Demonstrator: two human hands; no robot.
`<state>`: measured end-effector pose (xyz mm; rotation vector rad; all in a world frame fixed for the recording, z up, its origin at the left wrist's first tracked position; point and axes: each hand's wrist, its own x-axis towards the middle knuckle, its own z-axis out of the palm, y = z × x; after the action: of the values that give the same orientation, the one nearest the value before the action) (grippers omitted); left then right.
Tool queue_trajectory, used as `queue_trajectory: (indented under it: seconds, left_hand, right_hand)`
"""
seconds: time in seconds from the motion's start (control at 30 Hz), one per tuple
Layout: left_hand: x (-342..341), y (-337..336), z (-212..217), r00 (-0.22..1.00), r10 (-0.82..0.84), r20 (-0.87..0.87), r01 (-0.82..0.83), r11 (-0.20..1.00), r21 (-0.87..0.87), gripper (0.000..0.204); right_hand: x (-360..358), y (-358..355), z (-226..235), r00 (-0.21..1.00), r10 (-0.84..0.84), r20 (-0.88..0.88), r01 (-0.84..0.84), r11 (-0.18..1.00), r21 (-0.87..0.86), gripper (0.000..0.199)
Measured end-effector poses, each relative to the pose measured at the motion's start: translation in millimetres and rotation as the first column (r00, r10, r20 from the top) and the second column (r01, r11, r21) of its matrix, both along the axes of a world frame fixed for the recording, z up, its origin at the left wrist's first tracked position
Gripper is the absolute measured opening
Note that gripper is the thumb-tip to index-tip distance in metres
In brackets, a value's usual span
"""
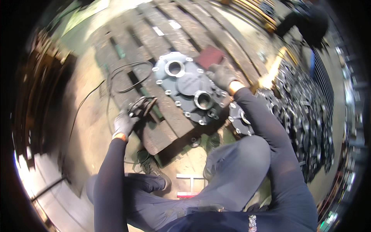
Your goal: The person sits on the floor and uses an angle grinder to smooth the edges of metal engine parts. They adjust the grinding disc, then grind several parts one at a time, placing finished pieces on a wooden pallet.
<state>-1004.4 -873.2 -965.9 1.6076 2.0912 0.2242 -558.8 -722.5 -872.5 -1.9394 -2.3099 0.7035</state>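
Note:
A grey cast metal cover (pixel 189 85) lies flat on a wooden pallet (pixel 162 135). It has two round bores and bolt lugs around its rim. My gloved right hand (pixel 222 77) rests at its right edge, fingers curled and partly hidden, beside a dark red abrasive pad (pixel 210 57); whether it grips the cover or the pad is unclear. Over the pallet's near left corner, my gloved left hand (pixel 124 123) is closed on a dark hand tool (pixel 142 106), blurred, its exact kind hard to make out. A black cable (pixel 110 83) loops across the boards just beyond that tool.
Many similar dark castings (pixel 301 112) are piled to the right, with one cover (pixel 239 118) near my right forearm. Another person (pixel 305 23) is at the far right. My knees are by the pallet's near edge; stacked material (pixel 46 77) stands at left.

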Motion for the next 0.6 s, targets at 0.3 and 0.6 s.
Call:
queue_trajectory:
  seconds: [0.3, 0.6]
  left_hand:
    - [54.4, 5.5, 18.3, 0.999, -0.026, 0.036, 0.027, 0.999, -0.037, 0.059]
    - [263.8, 16.7, 149.2, 0.927, -0.162, 0.338, 0.087, 0.97, 0.228, 0.026]
  right_hand:
    - [160.9, -132.7, -28.4, 0.883, -0.271, -0.384, 0.224, 0.961, -0.163, 0.04]
    - [229.1, -184.2, -18.4, 0.417, -0.453, -0.788, -0.092, 0.841, -0.533, 0.037]
